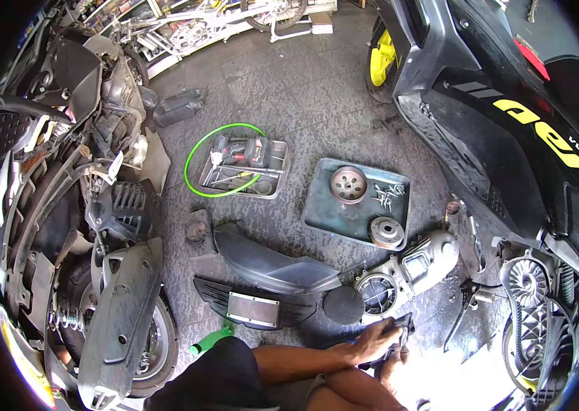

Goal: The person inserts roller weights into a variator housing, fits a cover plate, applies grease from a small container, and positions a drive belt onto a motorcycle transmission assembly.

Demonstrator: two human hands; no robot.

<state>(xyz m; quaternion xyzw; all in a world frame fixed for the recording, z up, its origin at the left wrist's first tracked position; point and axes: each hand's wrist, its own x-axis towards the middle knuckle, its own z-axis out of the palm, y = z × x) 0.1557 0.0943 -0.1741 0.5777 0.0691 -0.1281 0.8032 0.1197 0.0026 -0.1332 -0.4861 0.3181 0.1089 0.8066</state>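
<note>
Low in the head view, my left hand (374, 341) is closed around a small dark piece (406, 325) whose kind I cannot make out. Just below it, my right hand (393, 370) is closed at the same piece, its fingers partly hidden and washed out by glare. Right beyond my hands lies a silver engine side cover (418, 266) with a round grille at its near end. A round black pad (343, 305) rests against the cover's left side. Farther left are a curved black plastic cover (269, 264) and a black finned part with a metal panel (253, 310).
A blue-green tray (327, 222) holds a clutch bell (349, 185), a pulley-like disc (386, 232) and several bolts (389, 194). Farther left, a green hoop (189, 161) surrounds part of a tool tray with a cordless impact wrench (248, 151). Partly stripped scooters (118, 308) flank both sides. A green bottle (211, 340) lies near my leg.
</note>
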